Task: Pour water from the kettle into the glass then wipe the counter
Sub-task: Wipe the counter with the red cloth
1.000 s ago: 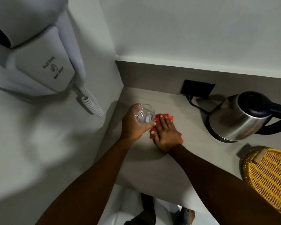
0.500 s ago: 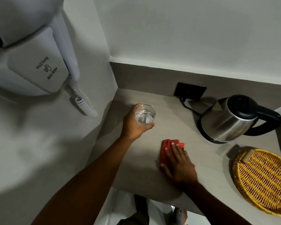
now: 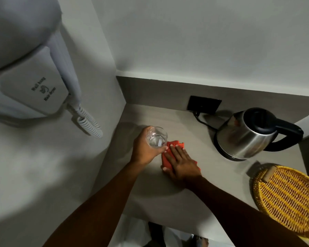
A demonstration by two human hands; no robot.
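My left hand (image 3: 143, 150) is wrapped around a clear glass (image 3: 156, 139) with water in it, held just above the grey counter (image 3: 150, 189) near its left corner. Right beside the glass, my right hand (image 3: 181, 163) lies flat with fingers spread on a red cloth (image 3: 166, 162), pressing it against the counter. The cloth's far edge shows past my fingertips. A steel kettle (image 3: 246, 138) with a black lid and handle stands on its base at the back right, apart from both hands.
A black socket plate (image 3: 204, 105) with the kettle's cord sits on the back wall. A yellow wicker tray (image 3: 291, 198) lies at the right. A wall-hung hair dryer (image 3: 30, 82) with a coiled cord is on the left wall. The counter's front edge runs below my arms.
My right hand slid the red cloth away from the glass toward the front right, then back up against the glass. The left hand has kept the glass in roughly the same place.
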